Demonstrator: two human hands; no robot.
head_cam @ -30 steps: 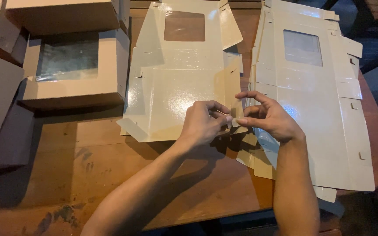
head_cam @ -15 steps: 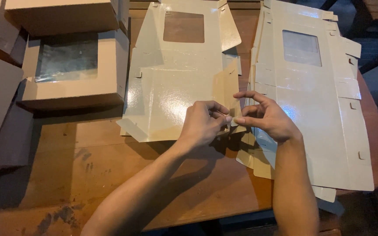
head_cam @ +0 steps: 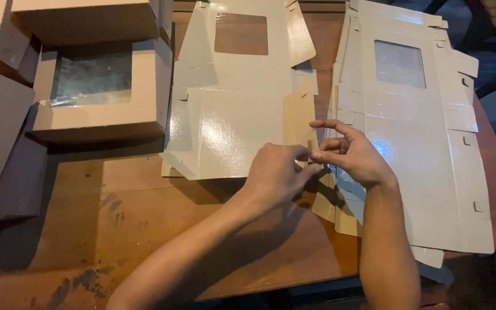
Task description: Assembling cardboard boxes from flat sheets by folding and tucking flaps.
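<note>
Nearest the camera, two bare forearms are stretched over a worn wooden surface (head_cam: 144, 229), and the hands meet at its middle: the left hand (head_cam: 276, 175) and the right hand (head_cam: 354, 158) are each pinched narrow, thumb against fingertips, on the raised side flap (head_cam: 299, 117) of an unfolded box blank (head_cam: 233, 109). Whether something small is also held between the fingertips cannot be told. The step in hand is judged to be the folding or tucking of that flap along its crease; the next move would call for a firm grip on the flap and for the rest of the sheet to be kept flat and steady. The blank is seen lying flat just beyond the hands, glossy pale cream on its upturned face, plain brown card on the flap's back, with a square window cut out near its far end. Just beside it, under the right hand, a stack of flat blanks (head_cam: 414, 132) of the same kind is spread, its top sheet also windowed. Farther off to the left, a finished windowed box (head_cam: 96, 92) is set, and more closed boxes (head_cam: 7, 115) are stacked around it.
</note>
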